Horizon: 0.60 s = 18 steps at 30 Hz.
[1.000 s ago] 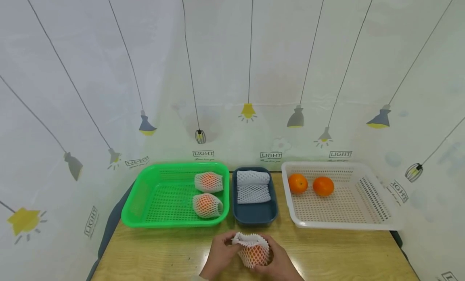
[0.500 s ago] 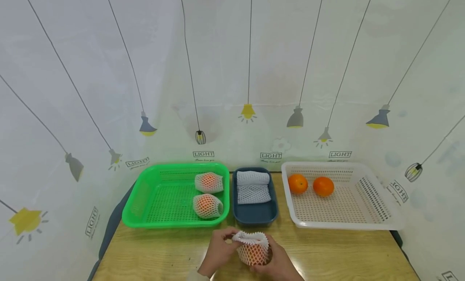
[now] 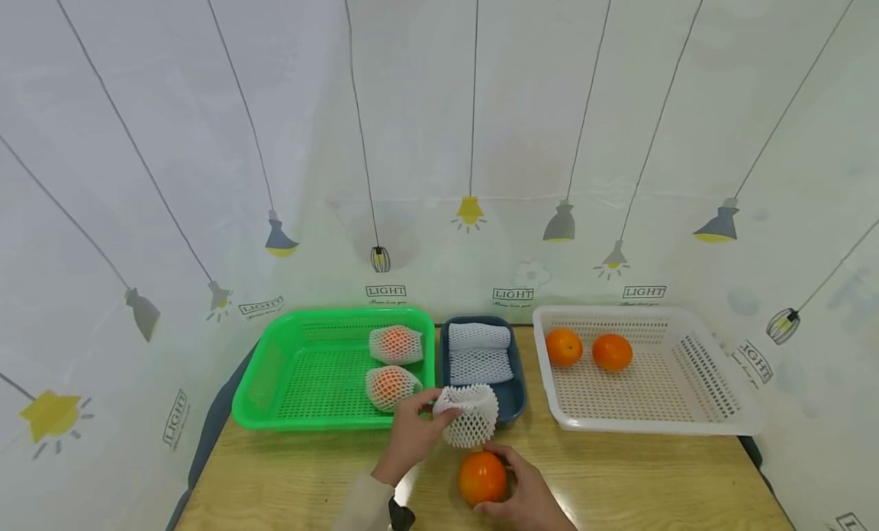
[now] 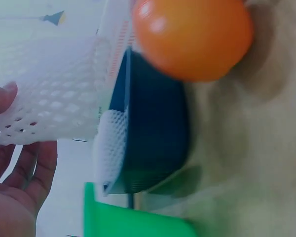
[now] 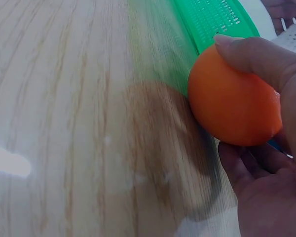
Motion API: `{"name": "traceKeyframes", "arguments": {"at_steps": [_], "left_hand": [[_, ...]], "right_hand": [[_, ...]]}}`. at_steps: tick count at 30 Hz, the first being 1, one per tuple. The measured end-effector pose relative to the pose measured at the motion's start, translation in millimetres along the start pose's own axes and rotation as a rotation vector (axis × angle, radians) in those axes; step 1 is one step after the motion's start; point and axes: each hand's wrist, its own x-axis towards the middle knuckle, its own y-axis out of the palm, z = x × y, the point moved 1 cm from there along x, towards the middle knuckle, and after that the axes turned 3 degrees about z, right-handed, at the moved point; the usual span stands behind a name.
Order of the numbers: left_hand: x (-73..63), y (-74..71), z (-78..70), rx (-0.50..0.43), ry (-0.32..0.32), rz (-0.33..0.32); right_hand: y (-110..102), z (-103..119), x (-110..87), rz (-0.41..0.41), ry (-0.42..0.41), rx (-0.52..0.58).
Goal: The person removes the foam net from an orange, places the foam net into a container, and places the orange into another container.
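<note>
My left hand (image 3: 412, 435) pinches a white foam fruit net (image 3: 474, 423) by its rim, with the thumb on one side and the fingers on the other. In the left wrist view the net (image 4: 54, 94) hangs with nothing inside it. Just below it in the head view, my right hand (image 3: 526, 488) grips a bare orange (image 3: 481, 477) at the table. The right wrist view shows the thumb on one side of this orange (image 5: 232, 98) and the fingers curled at the other. Net and orange are apart.
A green basket (image 3: 302, 423) at the left holds two netted fruits (image 3: 391, 386). In the middle, a dark blue tray (image 3: 516, 397) contains more foam nets (image 3: 481, 365). The white basket (image 3: 652, 426) at the right holds two bare oranges (image 3: 612, 352). Behind stands a printed wall covering.
The net sat around the orange before; now my left hand has lifted it off, up and away toward the blue tray. The right hand stays by the orange, which is bare now.
</note>
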Motion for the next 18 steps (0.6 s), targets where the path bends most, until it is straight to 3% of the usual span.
{"name": "traceKeyframes", "arguments": {"at_steps": [4, 7, 18], "left_hand": [[21.4, -4.7, -6.0, 0.121, 0.110, -0.031], [38.6, -7.4, -10.9, 0.197, 0.158, -0.049], [94.3, -6.1, -26.2, 0.362, 0.071, 0.006]], "right_hand": [[-0.4, 0.1, 0.0, 0.006, 0.004, 0.004], [-0.8, 0.0, 0.1, 0.009, -0.010, 0.010], [-2.0, 0.1, 0.5, 0.025, -0.005, 0.055]]}}
